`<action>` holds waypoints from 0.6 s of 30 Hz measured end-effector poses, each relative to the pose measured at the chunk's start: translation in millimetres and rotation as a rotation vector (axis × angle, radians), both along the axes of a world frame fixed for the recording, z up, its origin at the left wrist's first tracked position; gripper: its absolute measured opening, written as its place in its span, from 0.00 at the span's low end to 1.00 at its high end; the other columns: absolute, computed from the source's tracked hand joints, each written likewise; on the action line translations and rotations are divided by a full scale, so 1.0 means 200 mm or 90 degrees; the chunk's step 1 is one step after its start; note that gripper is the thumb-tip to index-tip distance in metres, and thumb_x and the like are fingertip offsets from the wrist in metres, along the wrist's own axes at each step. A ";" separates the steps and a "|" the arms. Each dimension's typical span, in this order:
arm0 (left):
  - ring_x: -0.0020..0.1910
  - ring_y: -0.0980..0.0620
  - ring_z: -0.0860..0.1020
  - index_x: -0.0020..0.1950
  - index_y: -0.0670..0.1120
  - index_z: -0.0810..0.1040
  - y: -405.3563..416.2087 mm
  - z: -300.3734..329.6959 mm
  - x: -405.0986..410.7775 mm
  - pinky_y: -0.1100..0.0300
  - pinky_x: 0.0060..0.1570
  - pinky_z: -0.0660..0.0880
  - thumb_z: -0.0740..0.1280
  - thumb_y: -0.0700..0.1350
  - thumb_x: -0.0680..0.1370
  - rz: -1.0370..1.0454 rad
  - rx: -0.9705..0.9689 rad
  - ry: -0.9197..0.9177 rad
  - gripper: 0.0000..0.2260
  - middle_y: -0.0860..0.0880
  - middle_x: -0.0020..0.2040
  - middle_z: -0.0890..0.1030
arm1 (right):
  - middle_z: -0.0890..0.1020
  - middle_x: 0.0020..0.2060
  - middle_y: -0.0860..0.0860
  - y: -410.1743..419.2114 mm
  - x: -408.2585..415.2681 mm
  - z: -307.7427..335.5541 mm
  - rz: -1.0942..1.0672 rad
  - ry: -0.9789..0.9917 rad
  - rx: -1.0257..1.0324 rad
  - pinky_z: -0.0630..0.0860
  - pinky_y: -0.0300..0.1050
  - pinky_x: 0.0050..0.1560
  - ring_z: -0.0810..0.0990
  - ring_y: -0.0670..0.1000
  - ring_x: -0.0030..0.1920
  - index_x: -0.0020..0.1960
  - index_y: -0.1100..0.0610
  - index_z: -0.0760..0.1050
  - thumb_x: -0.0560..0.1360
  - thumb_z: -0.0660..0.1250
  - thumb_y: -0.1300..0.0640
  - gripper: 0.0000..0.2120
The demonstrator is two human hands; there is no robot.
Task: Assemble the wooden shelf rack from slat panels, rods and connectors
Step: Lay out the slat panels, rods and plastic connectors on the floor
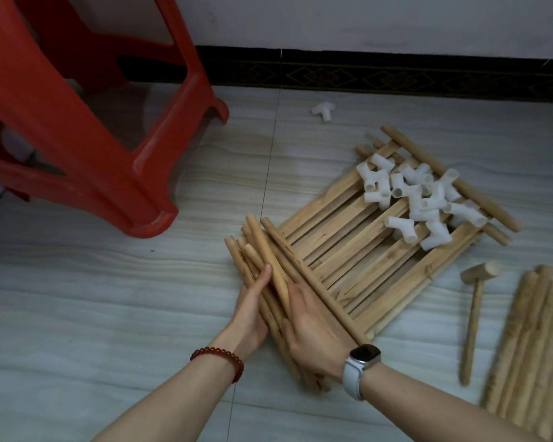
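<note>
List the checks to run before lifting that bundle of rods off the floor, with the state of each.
1. Both hands on the bundle: ok. The left hand lies along the bundle of rods on one side, the right hand holds the other side.
2. Grip closed all round: cannot tell; the undersides of the fingers are hidden.
3. Rods aligned: not ok. Their far ends are fanned and uneven.
4. Bundle free of the slat panels: not ok. One rod lies across the panels' near edge.
5. Connectors out of the way: ok. They are heaped at the panels' far end.
6. Mallet clear of the bundle: ok. It lies apart, to the right.
</note>
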State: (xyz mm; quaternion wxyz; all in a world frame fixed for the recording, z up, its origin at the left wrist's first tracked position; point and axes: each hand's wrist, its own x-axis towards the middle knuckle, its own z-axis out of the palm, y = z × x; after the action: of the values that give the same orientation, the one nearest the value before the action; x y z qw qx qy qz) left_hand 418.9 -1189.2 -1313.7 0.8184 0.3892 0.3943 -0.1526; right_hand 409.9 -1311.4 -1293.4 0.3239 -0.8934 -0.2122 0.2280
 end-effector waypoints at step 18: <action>0.76 0.44 0.44 0.77 0.53 0.39 0.49 -0.09 -0.28 0.46 0.72 0.48 0.63 0.59 0.76 -0.288 0.763 0.176 0.40 0.47 0.78 0.38 | 0.55 0.74 0.57 0.45 0.02 -0.24 0.004 0.105 0.017 0.53 0.39 0.72 0.57 0.56 0.74 0.76 0.61 0.53 0.73 0.56 0.70 0.32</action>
State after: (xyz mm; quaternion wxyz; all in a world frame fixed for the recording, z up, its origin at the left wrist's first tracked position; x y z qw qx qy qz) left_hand 362.0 -1090.4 -1331.4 0.3496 0.8279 0.4210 -0.1232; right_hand 413.5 -1222.3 -1342.1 0.3514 -0.8665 -0.1903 0.2991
